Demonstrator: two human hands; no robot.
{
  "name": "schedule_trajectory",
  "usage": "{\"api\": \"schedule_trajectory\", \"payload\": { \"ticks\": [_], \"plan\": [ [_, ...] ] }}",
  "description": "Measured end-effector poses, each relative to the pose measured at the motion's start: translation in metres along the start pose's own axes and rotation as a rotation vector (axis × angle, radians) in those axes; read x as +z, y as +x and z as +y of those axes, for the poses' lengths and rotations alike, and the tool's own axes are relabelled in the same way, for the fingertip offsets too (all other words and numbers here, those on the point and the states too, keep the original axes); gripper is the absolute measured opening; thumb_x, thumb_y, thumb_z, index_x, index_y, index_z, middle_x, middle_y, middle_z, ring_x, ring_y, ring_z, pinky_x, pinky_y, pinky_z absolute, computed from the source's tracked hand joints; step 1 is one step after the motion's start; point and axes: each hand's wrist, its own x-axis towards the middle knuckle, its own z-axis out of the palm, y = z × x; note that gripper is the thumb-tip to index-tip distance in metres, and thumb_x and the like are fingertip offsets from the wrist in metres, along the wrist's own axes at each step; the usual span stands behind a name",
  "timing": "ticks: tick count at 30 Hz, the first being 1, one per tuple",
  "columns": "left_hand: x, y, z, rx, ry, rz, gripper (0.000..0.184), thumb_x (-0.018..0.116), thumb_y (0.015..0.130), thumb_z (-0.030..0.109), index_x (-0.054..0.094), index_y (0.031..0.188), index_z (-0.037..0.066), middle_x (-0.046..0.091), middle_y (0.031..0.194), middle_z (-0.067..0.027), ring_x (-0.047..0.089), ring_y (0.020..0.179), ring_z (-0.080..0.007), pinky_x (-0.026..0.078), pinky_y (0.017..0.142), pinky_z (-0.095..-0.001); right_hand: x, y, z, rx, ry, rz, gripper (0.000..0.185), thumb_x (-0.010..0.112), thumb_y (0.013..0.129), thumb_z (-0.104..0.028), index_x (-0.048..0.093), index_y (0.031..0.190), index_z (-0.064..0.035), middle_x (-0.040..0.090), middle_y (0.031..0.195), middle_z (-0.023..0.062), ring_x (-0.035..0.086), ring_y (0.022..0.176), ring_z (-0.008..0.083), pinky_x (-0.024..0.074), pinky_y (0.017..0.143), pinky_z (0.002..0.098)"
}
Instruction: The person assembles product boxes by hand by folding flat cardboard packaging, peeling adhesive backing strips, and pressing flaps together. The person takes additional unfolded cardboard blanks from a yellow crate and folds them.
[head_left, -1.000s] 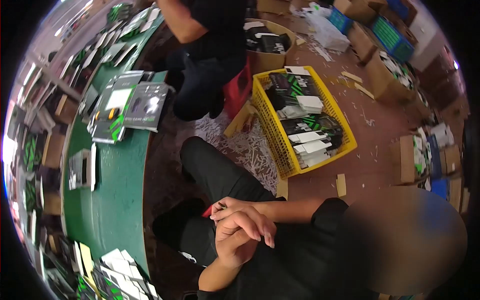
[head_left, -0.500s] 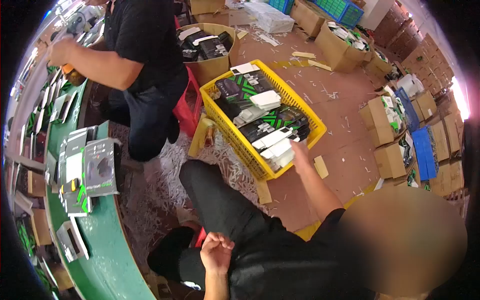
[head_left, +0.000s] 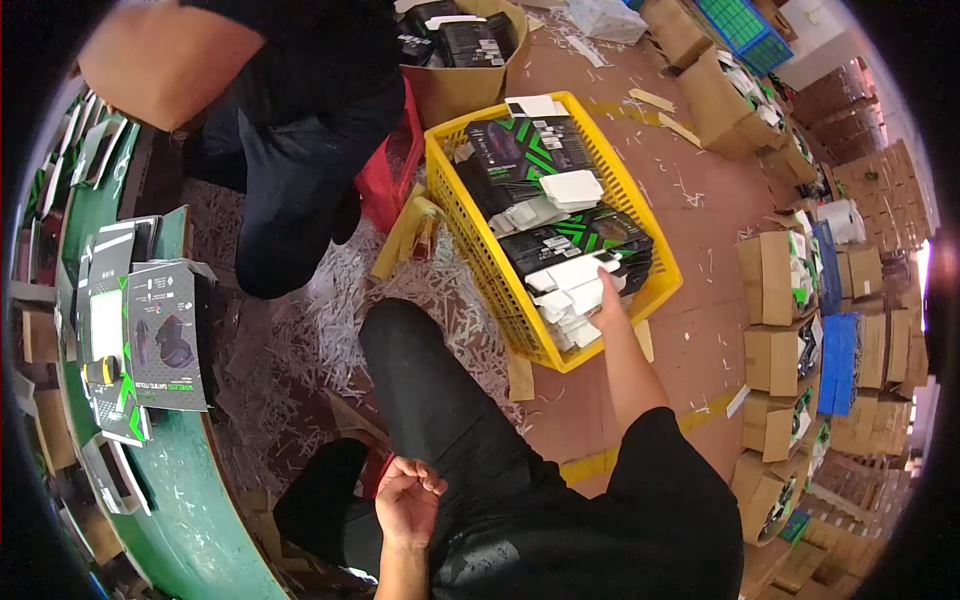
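Observation:
My right hand is at the near end of the yellow basket, its fingers closed at the edge of a white box flap. Black boxes with green stripes and white flaps fill the basket. Over my lap, my left hand is turned palm up with its fingers curled in; what they hold, if anything, is too small to make out.
Left of me, a green table bears flat printed boxes and a yellow-black tool. A co-worker sits beside a red stool. Paper shreds litter the floor. Cardboard boxes line the right side.
My hands were together over my lap; my right hand then went out to the basket and remains there. My left hand stays near my lap. The view has shifted.

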Motion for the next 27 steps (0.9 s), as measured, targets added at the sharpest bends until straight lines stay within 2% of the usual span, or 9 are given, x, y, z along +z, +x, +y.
{"api": "schedule_trajectory", "payload": {
  "ticks": [7,11,12,13,16,18,19,22,27],
  "plan": [
    [-0.014,0.020,-0.001,-0.122,-0.028,0.041,0.009,0.052,0.085,0.002,0.059,0.087,0.008,0.064,0.087,-0.0079,0.057,0.073,-0.0196,0.046,0.070,-0.0381,0.030,0.039,-0.042,-0.253,-0.405,0.368,0.060,0.080,0.080,-0.041,0.063,0.126,-0.0067,0.068,0.120,0.0091,0.065,0.106,0.0232,0.0517,0.081,0.0389],
    [-0.002,0.015,0.007,-0.055,-0.045,-0.021,0.008,0.054,0.085,0.004,0.059,0.089,0.008,0.063,0.087,-0.0069,0.057,0.073,-0.0194,0.046,0.071,-0.0378,0.027,0.039,-0.052,-0.217,-0.417,0.398,0.070,0.086,0.076,-0.034,0.061,0.129,0.0039,0.067,0.124,0.0160,0.065,0.112,0.0269,0.0541,0.090,0.0415],
    [-0.003,0.015,0.010,-0.033,-0.041,-0.021,0.008,0.054,0.085,0.004,0.059,0.090,0.008,0.063,0.087,-0.0069,0.057,0.074,-0.0194,0.046,0.071,-0.0377,0.035,0.036,-0.055,-0.179,-0.408,0.414,0.070,0.086,0.076,-0.037,0.062,0.128,0.0036,0.067,0.124,0.0159,0.065,0.111,0.0268,0.0543,0.090,0.0406],
    [-0.004,0.015,0.012,-0.015,-0.038,-0.018,0.009,0.054,0.085,0.004,0.059,0.091,0.008,0.062,0.087,-0.0068,0.057,0.074,-0.0194,0.047,0.071,-0.0377,0.042,0.033,-0.061,-0.216,-0.706,0.543,0.072,0.086,0.076,-0.037,0.062,0.129,0.0034,0.067,0.124,0.0157,0.066,0.109,0.0275,0.0550,0.089,0.0420],
    [-0.019,0.015,0.014,-0.009,-0.054,-0.002,0.008,0.053,0.086,0.004,0.059,0.091,0.008,0.062,0.088,-0.0076,0.058,0.076,-0.0200,0.047,0.073,-0.0380,0.042,0.038,-0.062,-0.205,-0.809,0.520,0.062,0.085,0.078,-0.041,0.064,0.127,-0.0080,0.068,0.125,0.0122,0.068,0.105,0.0295,0.0559,0.086,0.0495],
    [-0.030,0.017,0.015,-0.025,-0.099,0.021,0.007,0.051,0.087,0.003,0.058,0.088,0.006,0.062,0.088,-0.0086,0.058,0.077,-0.0212,0.047,0.074,-0.0384,0.030,0.049,-0.048,-0.121,-0.267,0.293,0.054,0.084,0.080,-0.041,0.066,0.123,-0.0134,0.068,0.126,0.0103,0.068,0.105,0.0301,0.0556,0.085,0.0526],
    [-0.032,0.017,0.015,-0.028,-0.121,0.040,0.008,0.051,0.087,0.003,0.058,0.088,0.006,0.062,0.088,-0.0086,0.059,0.077,-0.0211,0.047,0.073,-0.0384,0.017,0.058,-0.039,-0.096,-0.201,0.267,0.041,0.083,0.083,-0.037,0.069,0.116,-0.0191,0.070,0.122,0.0083,0.068,0.106,0.0294,0.0557,0.086,0.0538],
    [-0.042,0.018,0.014,-0.026,-0.161,0.065,0.008,0.051,0.087,0.002,0.058,0.089,0.006,0.063,0.088,-0.0088,0.059,0.077,-0.0211,0.047,0.073,-0.0385,-0.001,0.042,-0.014,-0.100,-0.169,0.220,0.059,0.083,0.084,-0.026,0.059,0.130,0.0016,0.071,0.119,0.0138,0.073,0.096,0.0304,0.0610,0.080,0.0472],
    [-0.049,0.015,0.014,-0.012,-0.175,0.100,0.008,0.051,0.087,0.002,0.058,0.089,0.007,0.063,0.088,-0.0089,0.059,0.077,-0.0214,0.048,0.074,-0.0390,0.003,0.027,-0.002,-0.170,-0.154,0.300,0.061,0.087,0.080,-0.027,0.062,0.130,-0.0028,0.070,0.121,0.0135,0.071,0.104,0.0300,0.0592,0.087,0.0444]
  ]
}}
